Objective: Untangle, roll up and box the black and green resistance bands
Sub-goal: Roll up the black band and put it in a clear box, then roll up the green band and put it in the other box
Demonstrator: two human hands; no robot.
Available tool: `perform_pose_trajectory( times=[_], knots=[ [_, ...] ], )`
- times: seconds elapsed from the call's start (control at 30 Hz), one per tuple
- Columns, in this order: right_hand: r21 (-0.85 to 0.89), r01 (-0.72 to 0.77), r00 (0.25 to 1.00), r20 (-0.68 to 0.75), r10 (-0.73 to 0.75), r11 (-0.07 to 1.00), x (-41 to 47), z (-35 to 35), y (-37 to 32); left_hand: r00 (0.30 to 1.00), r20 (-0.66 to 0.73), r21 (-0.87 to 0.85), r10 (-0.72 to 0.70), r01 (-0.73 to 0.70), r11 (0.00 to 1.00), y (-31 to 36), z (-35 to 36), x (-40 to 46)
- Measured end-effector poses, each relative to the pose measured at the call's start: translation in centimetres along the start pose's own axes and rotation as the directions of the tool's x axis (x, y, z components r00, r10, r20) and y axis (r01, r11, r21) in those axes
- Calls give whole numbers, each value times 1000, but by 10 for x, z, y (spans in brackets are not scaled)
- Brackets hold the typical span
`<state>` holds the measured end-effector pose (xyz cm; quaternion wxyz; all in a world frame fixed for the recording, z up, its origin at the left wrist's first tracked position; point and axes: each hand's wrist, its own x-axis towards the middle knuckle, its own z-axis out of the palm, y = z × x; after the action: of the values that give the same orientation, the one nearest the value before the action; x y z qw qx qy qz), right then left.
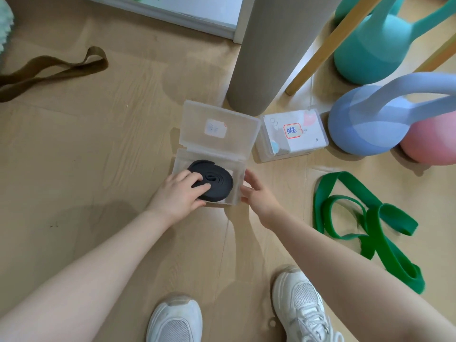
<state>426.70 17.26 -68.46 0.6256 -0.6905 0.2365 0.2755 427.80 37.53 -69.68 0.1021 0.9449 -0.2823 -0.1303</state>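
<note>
Head view: black band (212,180) sits coiled in the open box (235,191), your left hand (181,193) pressing it flat with relaxed fingers. Right hand (256,191) steadies the box's right wall, fingers straight. Green band (365,218) lies tangled, near right. It's probably soft and springy, so I'd grab a loop end.

Black band boxed, green band loose on the floor

The black band (214,181) lies coiled flat inside the open clear box (235,183); at four o'clock from it, the green band (370,223) sprawls twisted and unrolled.
</note>
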Motion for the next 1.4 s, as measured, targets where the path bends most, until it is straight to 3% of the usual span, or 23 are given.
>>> perform_pose_trajectory(
  times=[0.2,0.4,0.6,0.77,0.93,1.2,1.4],
  knots=[
    [23,32,999,2,-32,999,26,21,-18,974,55,-80,-220,224,971,-8,3,6],
    [-65,83,993,93,-77,994,38,24,-28,959,90,-85,-268,275,958,-16,-2,10],
    [-247,17,998,-47,-29,969,21,8,-24,973,66,-134,-220,227,965,-5,-14,5],
    [-525,-1,991,-114,-69,851,-12,-38,-23,983,81,-182,-164,176,967,9,-32,18],
    [-663,-42,959,-238,-157,748,-46,-74,-51,994,101,-245,-43,67,967,33,-63,48],
    [-804,-58,953,-221,-207,591,-88,-104,-64,990,30,-292,135,-121,949,94,-89,74],
    [-852,-90,961,-210,-180,516,-100,-153,-21,987,52,-252,152,-134,958,139,-79,79]
  ],
)
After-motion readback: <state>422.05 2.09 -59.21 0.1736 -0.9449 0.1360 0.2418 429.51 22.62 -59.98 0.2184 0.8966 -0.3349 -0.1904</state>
